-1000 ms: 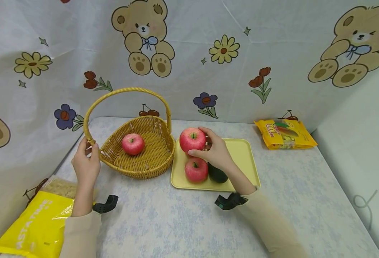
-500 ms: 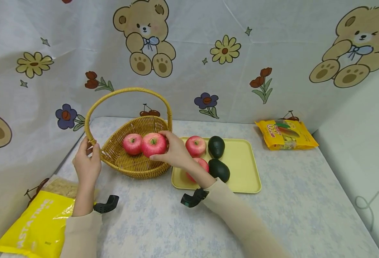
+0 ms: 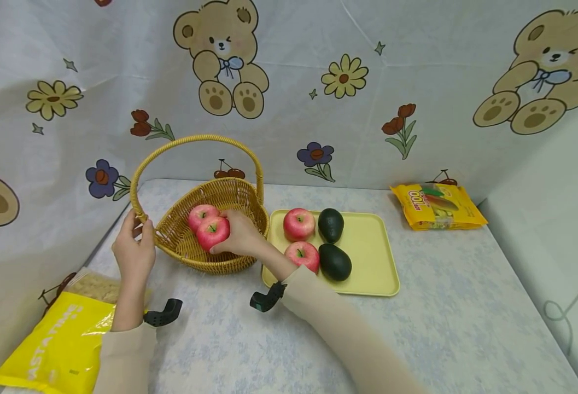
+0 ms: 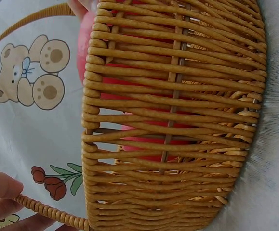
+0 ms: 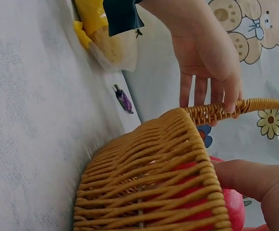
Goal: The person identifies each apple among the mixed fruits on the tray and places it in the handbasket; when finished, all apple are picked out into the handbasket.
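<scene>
A wicker basket (image 3: 229, 266) with a tall arched handle (image 3: 210, 138) stands left of centre in the head view. At the handle's left base, my left hand (image 3: 135, 251) pinches it between thumb and fingers. My right hand (image 3: 243, 236) reaches over the basket's right rim and holds a red apple (image 3: 212, 233) inside, next to another apple (image 3: 201, 213). In the right wrist view, the thumb (image 5: 245, 178) presses on the apple, and the woven wall (image 5: 144, 192) hides its lower part. Through the left wrist view's weave (image 4: 178, 120), red apple skin shows.
Right of the basket, a yellow tray (image 3: 369, 262) bears two apples (image 3: 299, 224) and two dark green avocados (image 3: 335, 262). A yellow pasta bag (image 3: 57, 339) lies at front left. A yellow-orange packet (image 3: 438, 205) lies at back right, near the patterned cloth backdrop (image 3: 289, 65).
My right hand has carried the apple leftward from above the tray and down into the basket, beside the other apple. The left hand stays on the handle.
</scene>
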Demonstrator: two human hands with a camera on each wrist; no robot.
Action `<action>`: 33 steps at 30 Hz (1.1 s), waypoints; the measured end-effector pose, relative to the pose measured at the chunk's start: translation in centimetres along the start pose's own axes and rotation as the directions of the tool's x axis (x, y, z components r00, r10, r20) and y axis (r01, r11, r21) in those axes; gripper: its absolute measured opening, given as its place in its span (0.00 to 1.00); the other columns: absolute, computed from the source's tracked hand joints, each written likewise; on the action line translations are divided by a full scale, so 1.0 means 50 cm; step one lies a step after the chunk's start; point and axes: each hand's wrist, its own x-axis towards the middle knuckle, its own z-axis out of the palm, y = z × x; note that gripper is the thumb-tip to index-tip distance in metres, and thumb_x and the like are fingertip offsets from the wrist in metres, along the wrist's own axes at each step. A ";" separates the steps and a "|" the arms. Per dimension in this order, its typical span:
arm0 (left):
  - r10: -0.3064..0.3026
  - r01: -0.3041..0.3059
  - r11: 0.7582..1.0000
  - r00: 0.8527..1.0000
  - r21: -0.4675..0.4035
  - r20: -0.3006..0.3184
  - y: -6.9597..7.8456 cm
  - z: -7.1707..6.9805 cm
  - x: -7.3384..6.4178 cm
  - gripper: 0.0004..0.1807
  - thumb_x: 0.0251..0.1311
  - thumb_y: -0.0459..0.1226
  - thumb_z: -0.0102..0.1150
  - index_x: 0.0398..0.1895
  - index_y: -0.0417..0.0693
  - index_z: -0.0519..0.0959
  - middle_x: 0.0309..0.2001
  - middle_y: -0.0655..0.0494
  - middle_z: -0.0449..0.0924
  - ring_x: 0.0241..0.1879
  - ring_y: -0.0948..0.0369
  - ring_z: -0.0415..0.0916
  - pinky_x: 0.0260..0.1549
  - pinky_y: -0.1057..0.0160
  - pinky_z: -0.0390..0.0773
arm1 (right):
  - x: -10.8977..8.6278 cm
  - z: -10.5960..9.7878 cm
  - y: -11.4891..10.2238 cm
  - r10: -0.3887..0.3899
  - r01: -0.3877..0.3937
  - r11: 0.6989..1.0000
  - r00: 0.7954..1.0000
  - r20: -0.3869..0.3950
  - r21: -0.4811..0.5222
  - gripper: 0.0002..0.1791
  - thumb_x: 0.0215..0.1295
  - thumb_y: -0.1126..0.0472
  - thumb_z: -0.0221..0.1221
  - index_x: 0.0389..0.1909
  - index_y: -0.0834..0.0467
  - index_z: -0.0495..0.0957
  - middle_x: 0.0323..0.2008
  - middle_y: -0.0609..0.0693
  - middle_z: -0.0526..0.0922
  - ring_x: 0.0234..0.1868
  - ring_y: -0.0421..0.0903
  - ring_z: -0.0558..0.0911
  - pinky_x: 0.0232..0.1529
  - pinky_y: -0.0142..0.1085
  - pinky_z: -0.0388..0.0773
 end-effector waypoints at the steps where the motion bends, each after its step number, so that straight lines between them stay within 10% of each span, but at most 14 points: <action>1: 0.002 -0.002 1.000 1.000 0.000 -0.001 0.000 0.000 0.000 0.24 0.74 0.42 0.43 0.71 0.51 0.66 0.64 0.42 0.73 0.61 0.46 0.73 0.57 0.42 0.75 | 0.003 0.004 -0.001 0.001 -0.001 1.000 1.000 0.004 -0.002 0.45 0.45 0.52 0.76 0.64 0.60 0.67 0.58 0.52 0.75 0.58 0.48 0.74 0.58 0.39 0.75; 33: 0.046 -0.045 0.999 0.999 0.019 -0.030 -0.006 0.004 -0.001 0.24 0.73 0.41 0.43 0.70 0.50 0.67 0.61 0.42 0.76 0.58 0.46 0.76 0.54 0.41 0.77 | 0.030 0.043 -0.006 -0.022 0.032 0.992 0.996 0.082 -0.124 0.41 0.53 0.47 0.71 0.64 0.60 0.66 0.60 0.53 0.75 0.61 0.47 0.73 0.58 0.35 0.75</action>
